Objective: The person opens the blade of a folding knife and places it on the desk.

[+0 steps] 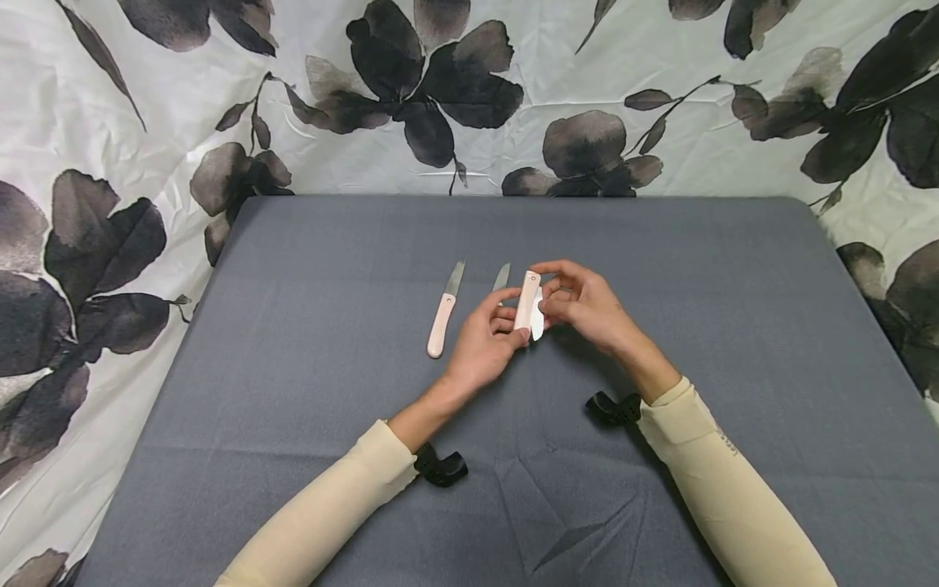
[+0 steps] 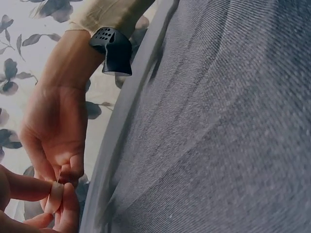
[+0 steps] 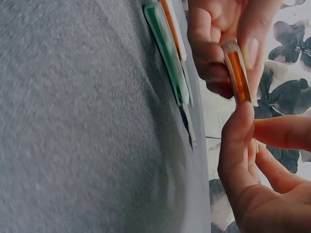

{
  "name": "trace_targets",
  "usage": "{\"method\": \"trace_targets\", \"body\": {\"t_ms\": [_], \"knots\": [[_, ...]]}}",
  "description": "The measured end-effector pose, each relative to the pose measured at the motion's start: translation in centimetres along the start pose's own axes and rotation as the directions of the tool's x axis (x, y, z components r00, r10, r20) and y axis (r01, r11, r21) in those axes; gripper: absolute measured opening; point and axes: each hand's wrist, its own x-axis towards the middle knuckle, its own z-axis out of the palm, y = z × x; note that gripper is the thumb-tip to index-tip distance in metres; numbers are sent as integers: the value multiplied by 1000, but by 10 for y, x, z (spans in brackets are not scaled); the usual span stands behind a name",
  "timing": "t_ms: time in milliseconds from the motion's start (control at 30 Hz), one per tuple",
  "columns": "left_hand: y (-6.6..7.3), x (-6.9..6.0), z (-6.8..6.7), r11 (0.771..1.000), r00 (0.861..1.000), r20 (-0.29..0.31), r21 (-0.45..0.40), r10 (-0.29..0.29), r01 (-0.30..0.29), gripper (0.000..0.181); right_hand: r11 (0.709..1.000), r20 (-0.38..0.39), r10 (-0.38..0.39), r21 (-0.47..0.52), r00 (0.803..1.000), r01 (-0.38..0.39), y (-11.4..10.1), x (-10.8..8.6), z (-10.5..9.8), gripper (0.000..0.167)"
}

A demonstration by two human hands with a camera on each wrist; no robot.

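Both hands hold a folding knife (image 1: 526, 300) with a pale pink handle above the table. Its blade (image 1: 538, 319) is partly folded toward the handle. My left hand (image 1: 478, 346) grips the handle's lower part between thumb and fingers. My right hand (image 1: 592, 314) pinches the blade with its thumb and fingers, a fingertip at the handle's upper end. In the right wrist view, an orange strip (image 3: 237, 73) runs along the handle's edge. Left of the hands lies an unfolded knife (image 1: 442, 322). Another knife's blade (image 1: 502, 275) shows behind my left hand, which hides its handle.
The grey cloth-covered table (image 1: 330, 269) has creases near its front. A floral curtain (image 1: 469, 98) hangs behind it. In the right wrist view, the lying knives show a green handle (image 3: 167, 58) and an orange handle (image 3: 172, 29). Black wrist cameras (image 1: 443, 469) sit at both cuffs.
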Motion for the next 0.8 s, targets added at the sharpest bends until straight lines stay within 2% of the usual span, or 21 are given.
{"method": "trace_targets", "body": {"t_ms": [400, 800], "knots": [[4, 1, -10, 1000, 999, 33, -17, -20, 21, 59, 997, -6, 28, -69, 1000, -29, -7, 2, -8, 49], [6, 4, -15, 999, 1000, 4, -30, -25, 25, 60, 994, 13, 62, -95, 998, -60, -8, 3, -5, 51]]}}
